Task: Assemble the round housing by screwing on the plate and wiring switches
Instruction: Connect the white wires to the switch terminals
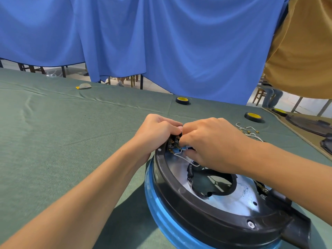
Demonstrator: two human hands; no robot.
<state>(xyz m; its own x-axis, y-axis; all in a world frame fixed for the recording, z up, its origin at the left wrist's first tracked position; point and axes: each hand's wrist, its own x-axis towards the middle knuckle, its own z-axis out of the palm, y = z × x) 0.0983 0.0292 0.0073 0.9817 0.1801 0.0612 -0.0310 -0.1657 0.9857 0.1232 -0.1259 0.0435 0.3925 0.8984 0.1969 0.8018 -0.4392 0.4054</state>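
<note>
The round housing has a blue body and a black rim, and lies on the green table at lower right. Inside it sits a shiny metal plate with a black-edged opening. At the far rim is a switch block with brass terminals. My left hand grips the rim and the switch block from the left. My right hand reaches over the housing, its fingertips pinching a white wire at the terminals. The fingertips themselves are partly hidden.
Loose white wires with brass ends lie right of my hands. Two black-and-yellow tape rolls sit farther back. More black housing parts lie at far right. A blue curtain hangs behind the table; a person in a brown top stands upper right.
</note>
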